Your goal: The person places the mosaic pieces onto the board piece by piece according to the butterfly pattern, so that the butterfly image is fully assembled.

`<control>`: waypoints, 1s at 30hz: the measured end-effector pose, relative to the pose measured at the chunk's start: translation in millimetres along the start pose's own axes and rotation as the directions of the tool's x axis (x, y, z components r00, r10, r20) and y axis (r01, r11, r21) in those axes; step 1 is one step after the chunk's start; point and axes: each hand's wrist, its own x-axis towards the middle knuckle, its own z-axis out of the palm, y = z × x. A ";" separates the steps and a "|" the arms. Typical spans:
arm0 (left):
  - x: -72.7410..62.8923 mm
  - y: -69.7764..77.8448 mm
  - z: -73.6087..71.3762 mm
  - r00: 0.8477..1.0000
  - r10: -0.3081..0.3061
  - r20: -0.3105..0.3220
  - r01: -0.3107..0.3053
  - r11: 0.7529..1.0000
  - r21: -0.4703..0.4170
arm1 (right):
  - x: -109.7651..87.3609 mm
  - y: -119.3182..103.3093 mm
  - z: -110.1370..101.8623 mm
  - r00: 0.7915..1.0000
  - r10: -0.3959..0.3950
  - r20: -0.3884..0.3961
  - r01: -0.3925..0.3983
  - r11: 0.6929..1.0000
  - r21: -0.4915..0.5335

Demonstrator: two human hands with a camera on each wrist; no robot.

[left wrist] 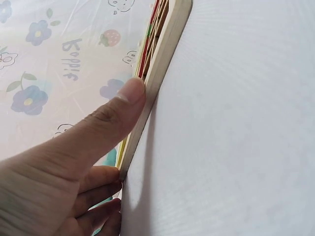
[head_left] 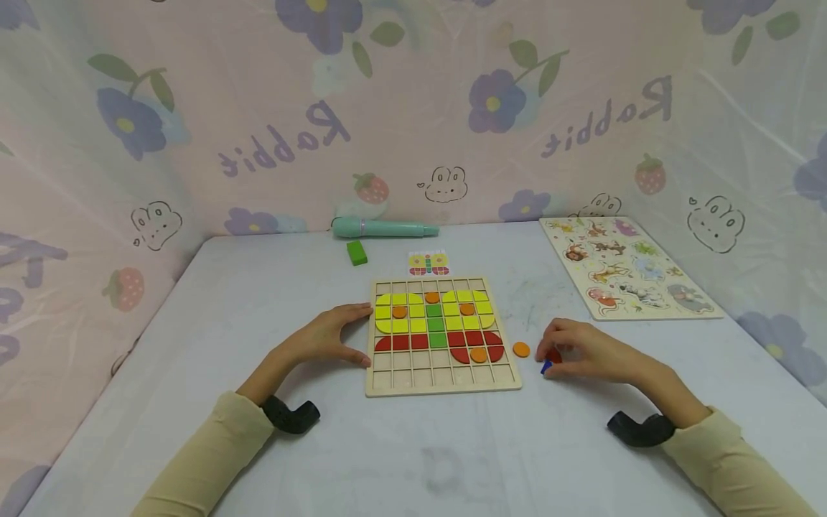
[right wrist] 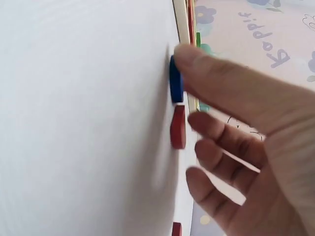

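My left hand rests its thumb and fingertips along the left edge of a wooden grid board. In the left wrist view, the thumb lies against the board's side. Yellow, red, green and orange pieces form a pattern in the grid. Beside the board, my right hand is low over a blue piece and a red piece. Its thumb tip touches the blue piece; the other visible fingers are loosely bent, apart from the red one. An orange disc lies between board and right hand.
A pattern card lies behind the board. Farther back are a green block and a teal pen-like stick. An animal puzzle board lies at the back right. Another red piece shows low in the right wrist view.
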 end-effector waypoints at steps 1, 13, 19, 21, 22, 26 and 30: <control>-0.1 0.2 -0.3 1.000 -0.001 0.000 0.001 1.000 -0.001 | 0.4 -0.2 -0.1 1.000 0.003 0.006 -0.003 1.000 0.000; -0.4 -0.5 -0.2 1.000 -0.007 0.002 0.007 1.000 -0.008 | 31.0 -18.0 1.9 0.988 -0.123 -0.095 0.128 0.991 0.040; 0.0 0.1 1.1 1.000 -0.008 0.005 0.008 1.000 -0.018 | 70.6 -48.1 23.3 0.989 -0.116 -0.095 0.118 0.993 0.022; 0.3 0.4 1.2 1.000 -0.012 0.004 0.012 1.000 -0.020 | 82.9 -56.5 31.7 0.990 -0.117 -0.076 0.117 0.993 0.002; 0.5 0.5 1.2 1.000 -0.012 0.004 0.012 1.000 -0.017 | 88.3 -60.0 35.6 0.991 -0.116 -0.069 0.116 0.993 -0.009; 0.9 0.1 1.1 1.000 -0.009 0.003 0.009 1.000 -0.011 | 104.0 -69.0 47.8 0.992 -0.108 -0.068 0.106 0.994 -0.024; 0.3 -0.7 0.2 1.000 0.003 0.000 -0.003 1.000 -0.011 | 113.9 -70.7 55.7 0.991 -0.107 -0.084 0.105 0.994 -0.031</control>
